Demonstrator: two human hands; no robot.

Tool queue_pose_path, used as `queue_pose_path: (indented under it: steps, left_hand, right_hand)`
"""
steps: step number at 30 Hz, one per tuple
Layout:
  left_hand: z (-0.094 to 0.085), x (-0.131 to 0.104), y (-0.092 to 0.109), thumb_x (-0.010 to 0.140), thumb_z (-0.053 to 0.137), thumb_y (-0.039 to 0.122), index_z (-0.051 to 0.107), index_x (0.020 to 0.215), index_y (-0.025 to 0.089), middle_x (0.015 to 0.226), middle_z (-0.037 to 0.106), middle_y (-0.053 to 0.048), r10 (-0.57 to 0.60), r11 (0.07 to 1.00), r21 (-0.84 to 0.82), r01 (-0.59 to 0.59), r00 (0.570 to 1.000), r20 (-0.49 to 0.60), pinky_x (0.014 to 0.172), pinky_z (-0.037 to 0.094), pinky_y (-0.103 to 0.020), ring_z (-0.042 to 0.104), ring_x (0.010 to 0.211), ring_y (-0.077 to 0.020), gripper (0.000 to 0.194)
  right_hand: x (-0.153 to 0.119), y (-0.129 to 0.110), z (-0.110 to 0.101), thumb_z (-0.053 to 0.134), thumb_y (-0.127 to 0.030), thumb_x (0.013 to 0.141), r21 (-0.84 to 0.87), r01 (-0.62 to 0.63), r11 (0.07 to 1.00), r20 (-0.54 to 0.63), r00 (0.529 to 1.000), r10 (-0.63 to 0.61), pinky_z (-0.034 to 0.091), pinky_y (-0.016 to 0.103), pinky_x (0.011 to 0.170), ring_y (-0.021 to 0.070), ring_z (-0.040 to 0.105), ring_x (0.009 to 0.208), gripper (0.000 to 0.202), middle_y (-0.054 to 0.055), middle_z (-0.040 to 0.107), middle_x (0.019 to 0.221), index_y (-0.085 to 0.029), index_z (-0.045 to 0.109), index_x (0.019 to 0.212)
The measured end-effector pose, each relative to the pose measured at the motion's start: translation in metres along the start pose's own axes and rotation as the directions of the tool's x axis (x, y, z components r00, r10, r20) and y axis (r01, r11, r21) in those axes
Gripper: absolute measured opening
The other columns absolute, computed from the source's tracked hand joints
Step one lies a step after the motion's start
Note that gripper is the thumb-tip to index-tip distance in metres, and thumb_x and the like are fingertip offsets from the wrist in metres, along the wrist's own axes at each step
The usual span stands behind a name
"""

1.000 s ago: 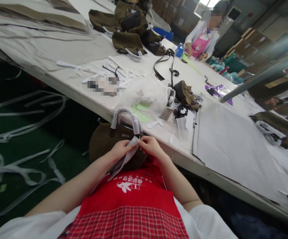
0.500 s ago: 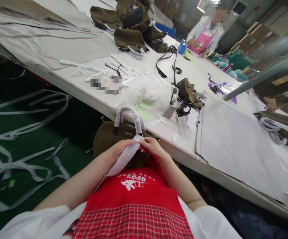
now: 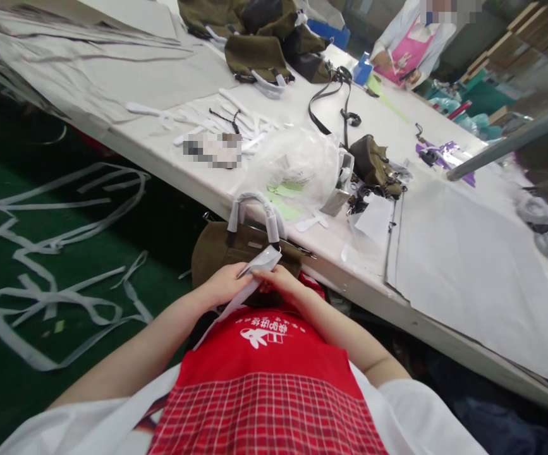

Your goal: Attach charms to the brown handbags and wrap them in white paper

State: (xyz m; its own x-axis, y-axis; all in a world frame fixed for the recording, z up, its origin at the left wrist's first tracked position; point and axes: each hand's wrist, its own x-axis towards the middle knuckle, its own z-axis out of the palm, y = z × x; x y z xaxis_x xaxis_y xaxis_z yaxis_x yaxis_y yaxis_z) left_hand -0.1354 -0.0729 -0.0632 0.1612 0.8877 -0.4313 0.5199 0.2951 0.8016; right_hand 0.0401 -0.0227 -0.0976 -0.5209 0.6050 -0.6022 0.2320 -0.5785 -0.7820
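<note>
Against the table edge in front of me stands an olive-brown handbag (image 3: 210, 253), its arched handle (image 3: 249, 199) wrapped in white material. A white strip (image 3: 265, 258) lies across my fingers just before the bag. Its upper end sticks out near the foot of the handle, and its tail runs down to the left over my red apron (image 3: 259, 363). My left hand (image 3: 224, 282) is closed on the strip from the left side. My right hand (image 3: 278, 280) pinches it from the right, the fingertips of both hands close together. The fingers partly hide the strip's middle.
Clear plastic bags (image 3: 302, 164) and a small olive pouch (image 3: 373, 165) lie on the white table (image 3: 468, 265). More olive bags (image 3: 257, 57) are piled farther back. White strips (image 3: 60, 294) litter the green floor. A co-worker in a pink apron (image 3: 409, 54) stands across the table.
The view has shifted, so the scene sits farther right. More of the strip's upper end now extends beyond my fingers, and my right fingertips have moved lower along it.
</note>
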Motion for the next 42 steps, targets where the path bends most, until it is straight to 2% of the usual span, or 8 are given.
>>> queue_pose_path:
  steps: [8, 18, 27, 31, 34, 37, 39, 42]
  left_hand:
    - [0.007, -0.016, 0.019, 0.096, 0.034, 0.022, 0.066, 0.110, 0.017, 0.094, 0.064, -0.011, 0.167, 0.738, 0.673, 0.058, 0.950, -0.264, 0.073, 0.047, -0.034, 0.064, 0.087, -0.0251, 0.036]
    - [0.025, -0.030, 0.014, 0.094, 0.038, 0.015, 0.059, 0.125, 0.007, 0.093, 0.064, -0.013, 0.369, 0.510, 0.851, -0.123, 0.925, -0.087, 0.068, 0.048, -0.034, 0.060, 0.086, -0.0260, 0.038]
    - [0.028, -0.036, -0.009, 0.094, 0.030, 0.015, 0.057, 0.128, 0.008, 0.104, 0.064, -0.019, 0.377, 0.629, 0.744, -0.225, 0.925, -0.039, 0.069, 0.050, -0.039, 0.057, 0.090, -0.0289, 0.044]
    - [0.028, -0.037, -0.008, 0.094, 0.035, 0.017, 0.063, 0.118, 0.009, 0.100, 0.066, -0.018, 0.378, 0.674, 0.688, -0.270, 0.926, -0.007, 0.072, 0.050, -0.036, 0.058, 0.088, -0.0265, 0.038]
    - [0.015, -0.036, -0.001, 0.095, 0.037, 0.027, 0.068, 0.106, 0.014, 0.097, 0.066, -0.014, 0.357, 0.796, 0.561, -0.228, 0.925, -0.131, 0.079, 0.048, -0.035, 0.060, 0.090, -0.0245, 0.035]
    - [-0.004, -0.028, 0.004, 0.095, 0.037, 0.039, 0.068, 0.097, 0.016, 0.096, 0.069, -0.011, 0.169, 0.955, 0.287, -0.067, 0.923, -0.346, 0.082, 0.047, -0.035, 0.063, 0.091, -0.0248, 0.039]
    - [-0.011, -0.021, 0.002, 0.089, 0.045, 0.049, 0.069, 0.091, 0.016, 0.090, 0.072, -0.010, -0.018, 0.999, 0.042, 0.031, 0.959, -0.282, 0.074, 0.048, -0.034, 0.066, 0.085, -0.0260, 0.041]
    - [-0.006, -0.010, -0.006, 0.075, 0.059, 0.063, 0.067, 0.082, 0.016, 0.078, 0.072, -0.007, -0.168, 0.934, -0.318, 0.160, 0.986, 0.003, 0.060, 0.046, -0.031, 0.066, 0.071, -0.0248, 0.049]
  right_hand:
    - [0.005, 0.001, 0.022, 0.068, -0.029, 0.081, -0.042, -0.004, 0.999, -0.254, 0.967, -0.007, 0.034, 0.022, 0.039, 0.0097, 0.045, 0.039, 0.018, -0.003, 0.054, 0.047, -0.015, 0.062, 0.072]
    - [0.006, 0.003, 0.026, 0.059, -0.027, 0.084, 0.049, -0.047, 0.998, -0.227, 0.972, 0.057, 0.033, 0.020, 0.036, 0.0094, 0.044, 0.035, 0.029, -0.002, 0.051, 0.039, -0.016, 0.057, 0.058]
    - [0.005, 0.003, 0.022, 0.060, -0.044, 0.082, 0.146, -0.063, 0.987, -0.060, 0.996, 0.073, 0.044, 0.021, 0.044, 0.0117, 0.053, 0.046, 0.032, 0.001, 0.059, 0.053, -0.016, 0.059, 0.067]
    - [0.007, 0.006, 0.024, 0.064, -0.055, 0.079, 0.019, -0.031, 0.999, -0.156, 0.987, 0.034, 0.038, 0.023, 0.039, 0.0112, 0.046, 0.040, 0.042, 0.000, 0.054, 0.046, -0.017, 0.057, 0.063]
    - [0.010, 0.010, 0.024, 0.058, -0.061, 0.082, -0.032, 0.004, 0.999, -0.210, 0.978, -0.011, 0.034, 0.024, 0.038, 0.0110, 0.043, 0.038, 0.047, -0.001, 0.049, 0.043, -0.019, 0.053, 0.060]
    - [0.012, 0.012, 0.023, 0.057, -0.067, 0.079, -0.021, 0.079, 0.997, -0.150, 0.985, -0.082, 0.034, 0.024, 0.040, 0.0116, 0.043, 0.040, 0.051, -0.001, 0.049, 0.044, -0.020, 0.053, 0.061]
    - [0.013, 0.011, 0.024, 0.056, -0.071, 0.077, 0.000, 0.123, 0.992, -0.116, 0.986, -0.122, 0.033, 0.025, 0.041, 0.0122, 0.043, 0.040, 0.053, -0.001, 0.049, 0.044, -0.020, 0.054, 0.063]
    - [0.011, 0.008, 0.023, 0.055, -0.073, 0.077, 0.002, 0.128, 0.992, -0.117, 0.985, -0.127, 0.033, 0.026, 0.041, 0.0129, 0.042, 0.041, 0.054, -0.001, 0.049, 0.046, -0.019, 0.059, 0.072]
